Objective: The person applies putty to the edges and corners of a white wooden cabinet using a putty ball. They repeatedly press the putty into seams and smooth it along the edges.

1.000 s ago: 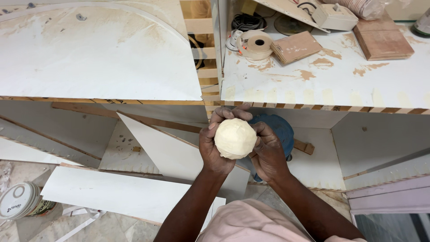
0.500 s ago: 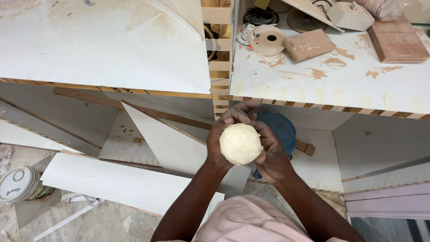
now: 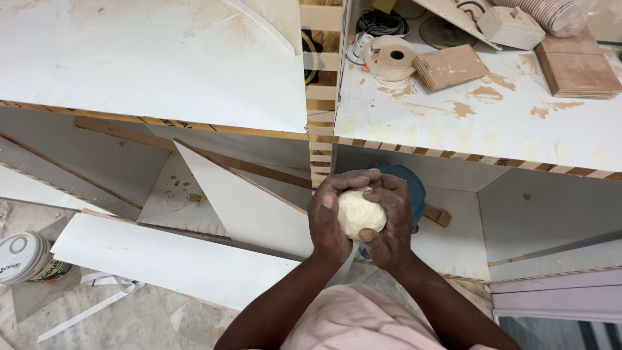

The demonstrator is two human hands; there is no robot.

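Observation:
A pale cream lump of putty point(image 3: 358, 214), ball shaped, sits between both my hands at the middle of the view. My left hand point(image 3: 329, 217) wraps its left side with fingers curled over the top. My right hand point(image 3: 392, 223) cups its right side and underside. Both hands press on it, hiding much of the lump. A blue round object point(image 3: 409, 188) lies just behind my hands, under the edge of the white worktop point(image 3: 505, 129).
A tape roll point(image 3: 392, 57), wooden blocks point(image 3: 450, 66) point(image 3: 576, 65) and a white box point(image 3: 510, 26) lie on the right worktop. White boards point(image 3: 246, 207) point(image 3: 168, 259) lean below the left cabinet top point(image 3: 149, 58). A tin can point(image 3: 23, 258) stands on the floor at far left.
My fingers have folded further over the putty ball, covering more of it. The view has shifted slightly, with the hands staying in front of the blue object.

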